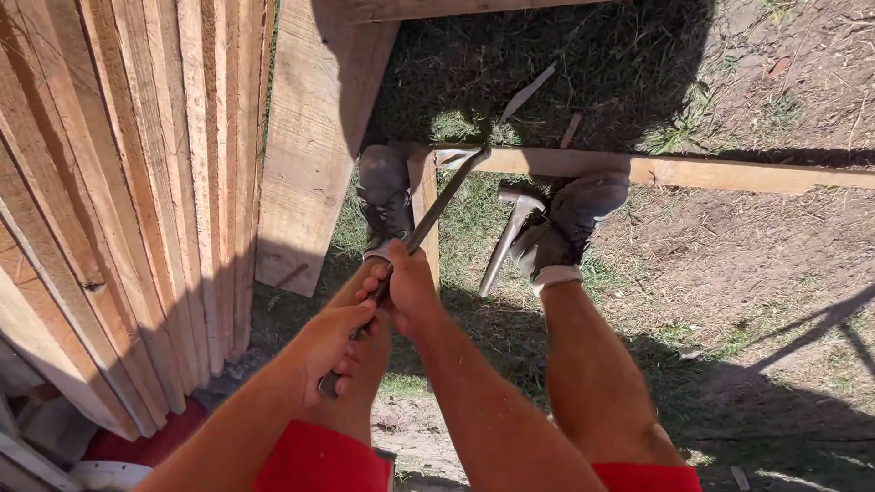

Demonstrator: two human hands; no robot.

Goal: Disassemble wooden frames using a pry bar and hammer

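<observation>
I stand over a wooden frame on grass. Both hands grip a long metal pry bar (442, 200). My right hand (407, 284) holds it higher up the shaft; my left hand (330, 344) holds the near end. The bar's far tip sits at the joint where a short upright board (424, 196) meets a long horizontal board (693, 170). My left boot (384, 196) rests beside that joint, my right boot (570, 223) on the grass. A hammer (510, 232) leans by the right boot.
A stack of wooden planks (137, 200) stands on edge at the left, with a wide board (305, 146) leaning next to it. Wood scraps (529, 91) lie on the shaded grass beyond. Bare dirt spreads to the right.
</observation>
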